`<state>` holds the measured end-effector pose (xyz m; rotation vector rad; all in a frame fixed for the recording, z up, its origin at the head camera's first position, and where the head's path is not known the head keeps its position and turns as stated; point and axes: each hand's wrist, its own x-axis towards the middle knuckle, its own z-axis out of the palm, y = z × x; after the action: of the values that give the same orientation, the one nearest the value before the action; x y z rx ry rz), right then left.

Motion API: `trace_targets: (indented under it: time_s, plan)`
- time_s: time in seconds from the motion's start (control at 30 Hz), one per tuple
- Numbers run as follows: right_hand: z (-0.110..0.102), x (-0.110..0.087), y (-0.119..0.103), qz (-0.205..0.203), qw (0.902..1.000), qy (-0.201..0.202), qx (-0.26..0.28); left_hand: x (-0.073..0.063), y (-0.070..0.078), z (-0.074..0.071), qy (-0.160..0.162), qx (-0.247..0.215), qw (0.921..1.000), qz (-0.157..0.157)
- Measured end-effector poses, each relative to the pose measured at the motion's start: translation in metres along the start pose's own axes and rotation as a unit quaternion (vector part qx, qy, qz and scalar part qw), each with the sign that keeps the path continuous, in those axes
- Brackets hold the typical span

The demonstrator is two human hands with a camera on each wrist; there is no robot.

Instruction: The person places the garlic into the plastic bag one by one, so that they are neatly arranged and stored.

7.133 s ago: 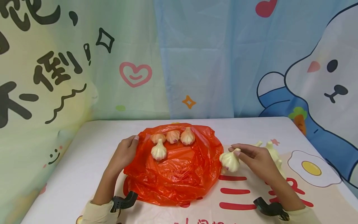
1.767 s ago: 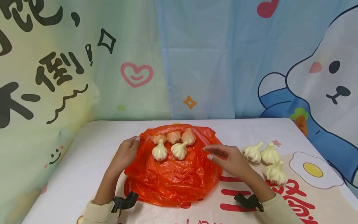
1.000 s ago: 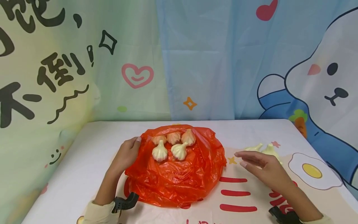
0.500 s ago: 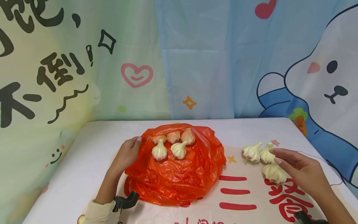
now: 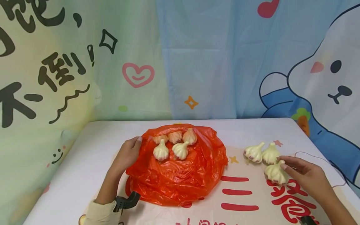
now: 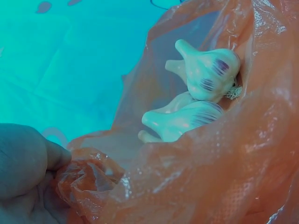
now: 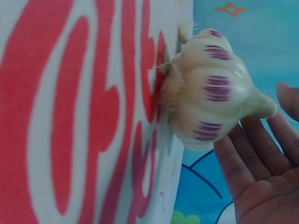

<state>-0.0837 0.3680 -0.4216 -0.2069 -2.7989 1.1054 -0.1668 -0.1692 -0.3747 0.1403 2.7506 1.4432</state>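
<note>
My left hand (image 5: 129,154) grips the left edge of a red plastic bag (image 5: 174,178); the left wrist view shows the bunched film (image 6: 88,182) at the thumb. Two white garlic bulbs lie in its mouth, a left bulb (image 5: 161,150) and a right bulb (image 5: 180,150), with several more behind them seen through the film. At the right, my right hand (image 5: 309,176) reaches to the nearest garlic bulb (image 5: 276,173) of a group of three. In the right wrist view its fingers (image 7: 254,163) extend beside the bulb's stem, the thumb slightly apart from it.
The other two loose bulbs, one at the left (image 5: 253,153) and one behind (image 5: 270,153), stand close to the nearest one. Everything rests on a table with a printed cloth (image 5: 239,215). A printed curtain (image 5: 197,62) hangs behind the table's far edge.
A garlic bulb that my right hand held earlier now lies in the bag. That hand has since moved right and come down to the nearest loose bulb. The left hand keeps its place.
</note>
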Motion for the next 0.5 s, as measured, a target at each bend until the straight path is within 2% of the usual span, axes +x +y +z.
trace_targets:
  time_s: [0.23, 0.5]
  plan:
    - [0.0004, 0.0038, 0.0050, 0.008, 0.9996, -0.016, -0.022, 0.0000, 0.0002, 0.0001, 0.000, 0.001, 1.0000, 0.001]
    - [0.0006, 0.0049, 0.0052, 0.034, 0.9988, -0.032, -0.014, -0.0002, -0.0007, -0.0001, 0.003, 0.009, 1.0000, 0.000]
